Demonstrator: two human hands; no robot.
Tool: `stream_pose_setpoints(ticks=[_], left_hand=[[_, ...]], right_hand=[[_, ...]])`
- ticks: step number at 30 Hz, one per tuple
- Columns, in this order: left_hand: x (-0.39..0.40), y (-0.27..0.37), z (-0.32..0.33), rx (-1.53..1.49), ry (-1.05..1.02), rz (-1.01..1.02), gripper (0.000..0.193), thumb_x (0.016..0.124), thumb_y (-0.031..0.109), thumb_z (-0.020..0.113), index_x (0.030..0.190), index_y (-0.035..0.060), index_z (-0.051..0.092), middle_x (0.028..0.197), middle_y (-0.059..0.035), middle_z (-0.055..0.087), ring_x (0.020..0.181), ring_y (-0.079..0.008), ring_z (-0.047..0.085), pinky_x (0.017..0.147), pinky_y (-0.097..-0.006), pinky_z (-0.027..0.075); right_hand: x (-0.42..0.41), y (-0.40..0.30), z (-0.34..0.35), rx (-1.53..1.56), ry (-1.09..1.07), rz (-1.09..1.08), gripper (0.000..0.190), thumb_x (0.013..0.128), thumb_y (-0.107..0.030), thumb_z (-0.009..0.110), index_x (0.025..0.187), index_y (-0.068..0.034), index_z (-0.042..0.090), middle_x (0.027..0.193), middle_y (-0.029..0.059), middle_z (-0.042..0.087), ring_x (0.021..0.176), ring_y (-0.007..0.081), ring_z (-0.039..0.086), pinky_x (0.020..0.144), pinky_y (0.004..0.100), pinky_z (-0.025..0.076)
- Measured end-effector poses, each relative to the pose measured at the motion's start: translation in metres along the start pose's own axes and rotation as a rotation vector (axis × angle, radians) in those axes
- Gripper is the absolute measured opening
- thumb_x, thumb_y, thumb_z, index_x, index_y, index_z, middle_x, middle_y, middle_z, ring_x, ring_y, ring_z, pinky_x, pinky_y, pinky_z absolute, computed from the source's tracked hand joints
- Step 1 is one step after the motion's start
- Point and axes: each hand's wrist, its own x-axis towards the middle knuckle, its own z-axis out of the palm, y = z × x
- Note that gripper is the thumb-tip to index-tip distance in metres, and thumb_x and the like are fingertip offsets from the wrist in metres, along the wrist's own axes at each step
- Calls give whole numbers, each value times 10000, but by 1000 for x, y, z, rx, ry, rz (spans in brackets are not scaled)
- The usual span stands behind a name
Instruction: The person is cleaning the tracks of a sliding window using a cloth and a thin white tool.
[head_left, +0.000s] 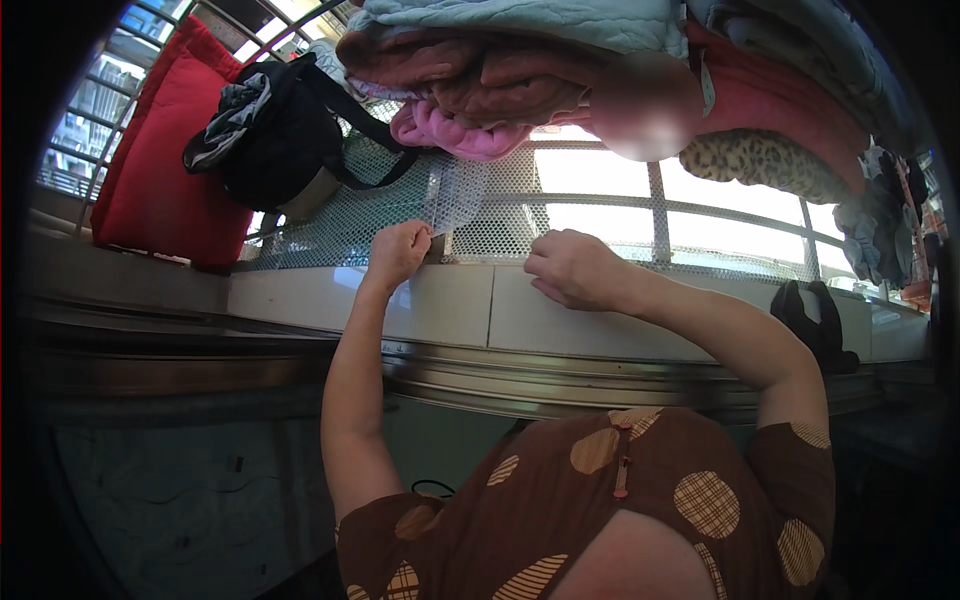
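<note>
My left hand (401, 253) is closed over the tiled window ledge (442, 300), pinching the lower edge of a thin, translucent whitish sheet (461, 196), perhaps plastic. The sheet rises up and to the right from the fist, in front of the perforated mesh panel (502, 238). Across from it, my right hand (576, 270) hovers over the ledge with its fingers curled in. Its fingertips face the left hand, and whether anything is between them cannot be seen. A gap separates the two hands.
Clothes hang overhead, among them a brown garment (495, 82), a pink one (461, 133) and a leopard-print one (757, 166). At left, a black bag (277, 142) is beside a red cushion (176, 157). A dark object (810, 322) is on the ledge at right. Metal window tracks (525, 379) run along its near side.
</note>
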Motion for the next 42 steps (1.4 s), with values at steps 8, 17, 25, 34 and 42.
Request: stream_pose_setpoints(ticks=[8,17,25,34,42], left_hand=[[4,-3,1,-146,52,-58,202,834,157,527,863,22,674,602,-129,581,516,-199,554,534,-329,434],[10,-7,-3,-156,14,-131,232,833,213,528,855,45,686,711,-166,634,646,-322,621,630,-381,483],[7,13,-16,-106,114,-112,189,831,180,536,825,49,673,657,-169,614,587,-324,611,569,-402,471],[0,3,-5,-194,238,-61,123,830,109,564,821,22,650,564,-136,557,467,-232,540,464,-346,412],[9,-4,-11,-331,232,-131,156,827,91,549,819,-25,653,525,-83,535,444,-115,467,438,-287,367]], right_hand=[[86,14,78,-97,31,9,158,795,-162,539,810,-17,600,810,129,597,761,261,620,610,383,517],[116,2,85,-164,-162,38,138,772,-127,539,743,-30,633,692,115,602,602,253,637,482,366,503],[105,-3,83,-54,42,-31,135,767,-119,528,732,-13,604,664,140,588,575,260,627,467,369,501],[99,2,77,-154,147,-91,96,763,-93,529,754,-1,557,655,115,548,546,231,595,442,324,500],[96,-5,91,-91,60,-76,124,747,-78,542,750,28,607,698,146,598,586,252,632,453,350,511]])
